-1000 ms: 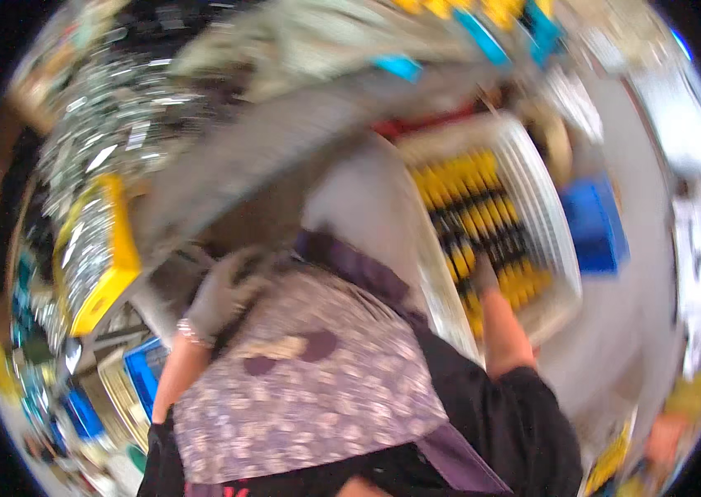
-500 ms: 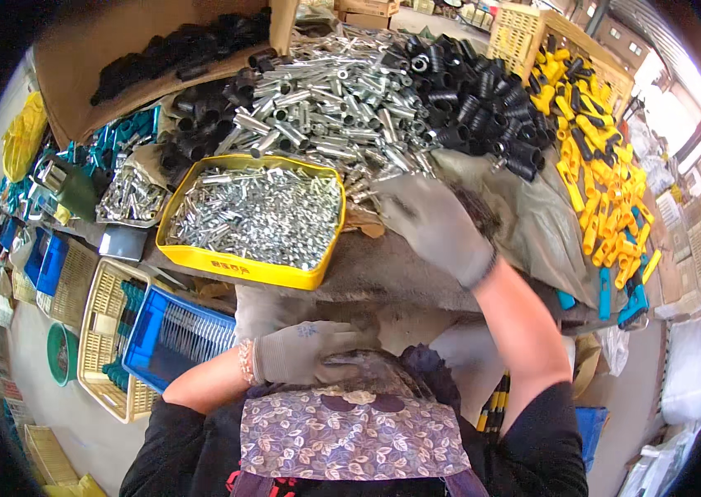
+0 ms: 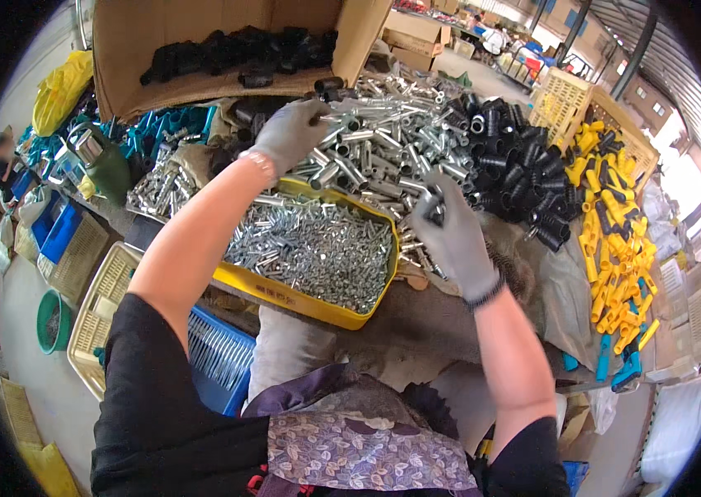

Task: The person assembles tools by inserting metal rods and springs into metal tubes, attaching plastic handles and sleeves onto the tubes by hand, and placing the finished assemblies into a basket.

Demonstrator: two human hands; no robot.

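Both my hands wear grey gloves. My left hand reaches over the yellow tray's far edge to the left part of the silvery metal tubes. Its fingers are bent and closed at the pile; what they hold, if anything, is hidden. My right hand is over the pile's near right side, right of the tray, its fingers curled in against a metal tube. Between my arms sits the yellow tray, full of small silvery metal pins.
Black ribbed sleeves lie right of the tubes, with yellow plastic parts farther right. A cardboard box holding black pieces stands at the back left. Below left are a blue crate, a cream crate and a green bucket.
My left hand has risen from my lap to the far tube pile. My right hand has gone from lying flattened near the pile's edge to curled fingers. The whole view has shifted.
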